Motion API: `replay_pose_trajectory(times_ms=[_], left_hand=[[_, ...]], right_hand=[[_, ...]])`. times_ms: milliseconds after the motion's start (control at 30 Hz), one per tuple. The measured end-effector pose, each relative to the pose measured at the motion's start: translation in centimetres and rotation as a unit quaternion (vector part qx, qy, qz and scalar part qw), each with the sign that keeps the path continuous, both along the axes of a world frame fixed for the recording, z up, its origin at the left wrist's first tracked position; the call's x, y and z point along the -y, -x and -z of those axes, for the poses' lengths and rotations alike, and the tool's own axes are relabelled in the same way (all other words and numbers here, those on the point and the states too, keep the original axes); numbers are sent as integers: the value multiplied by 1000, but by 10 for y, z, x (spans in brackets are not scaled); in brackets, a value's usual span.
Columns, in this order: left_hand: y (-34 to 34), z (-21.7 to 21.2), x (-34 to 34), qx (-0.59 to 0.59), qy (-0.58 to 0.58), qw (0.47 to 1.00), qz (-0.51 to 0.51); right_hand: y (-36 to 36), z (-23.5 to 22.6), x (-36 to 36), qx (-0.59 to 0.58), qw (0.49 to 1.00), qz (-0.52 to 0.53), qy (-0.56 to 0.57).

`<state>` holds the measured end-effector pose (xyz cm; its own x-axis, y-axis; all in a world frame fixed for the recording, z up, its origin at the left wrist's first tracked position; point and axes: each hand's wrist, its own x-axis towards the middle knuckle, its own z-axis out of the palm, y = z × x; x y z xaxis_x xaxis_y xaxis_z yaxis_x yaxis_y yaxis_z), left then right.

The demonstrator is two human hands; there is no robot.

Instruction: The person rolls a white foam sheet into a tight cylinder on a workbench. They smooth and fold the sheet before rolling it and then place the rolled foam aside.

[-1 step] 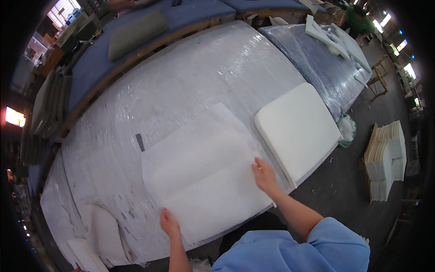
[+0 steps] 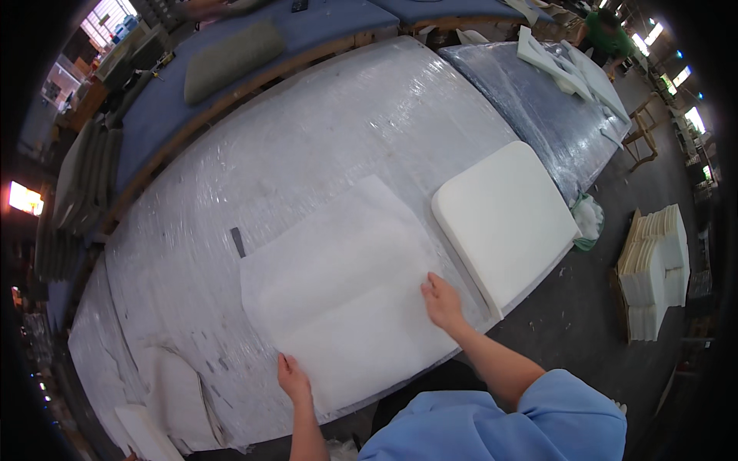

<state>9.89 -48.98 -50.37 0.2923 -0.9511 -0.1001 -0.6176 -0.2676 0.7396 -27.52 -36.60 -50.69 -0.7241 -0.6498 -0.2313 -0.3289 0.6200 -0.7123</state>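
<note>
A thin white sheet (image 2: 338, 300) of soft, cloth-like padding lies nearly flat in front of me, with a faint crease across its middle. My left hand (image 2: 295, 379) is closed at the sheet's near left edge, fingertips pinched on it. On the opposite edge my right hand (image 2: 443, 303) is closed too, thumb and fingers bent together at the border. What exactly lies between the fingers is partly hidden. Just right of the sheet rests a thick white foam cushion (image 2: 507, 223) with rounded far corners.
Clear plastic film covers the large table (image 2: 323, 123). A small dark strip (image 2: 237, 242) lies beyond the sheet. White foam pieces (image 2: 146, 432) sit at the near left. Stacked foam (image 2: 653, 276) stands on the floor at right. A person in green (image 2: 603, 34) is at the far right.
Both hands have shifted slightly inward, the left one to the right and the right one to the left. The sheet and cushion look the same.
</note>
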Motion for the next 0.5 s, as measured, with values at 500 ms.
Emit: replay_pose_trajectory(times_ms=[500], left_hand=[[29,16,39,-98,-212,956,-179]], right_hand=[[20,1,53,120,982,97,-107]])
